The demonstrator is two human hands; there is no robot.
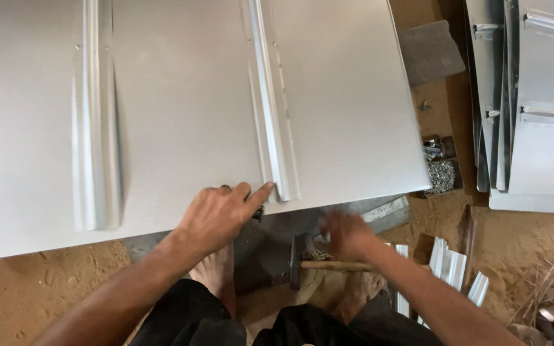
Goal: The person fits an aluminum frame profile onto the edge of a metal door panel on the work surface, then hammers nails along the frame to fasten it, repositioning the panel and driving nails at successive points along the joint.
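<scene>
Hands: left [216, 214] flat on metal sheet [181, 115], right [347, 234] blurred, empty.

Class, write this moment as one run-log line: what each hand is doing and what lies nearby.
left hand: pressing metal sheet edge by ridge | right hand: blurred, above hammer | nearby: box of screws

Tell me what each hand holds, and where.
Left hand presses the sheet at its near edge. Right hand is blurred above the hammer; its hold cannot be told.

Bright daylight, soft glare on the big pale grey metal sheet [187, 109]; right hand [347, 236] motion-blurred, edges slightly bent w/ wide-angle.
</scene>
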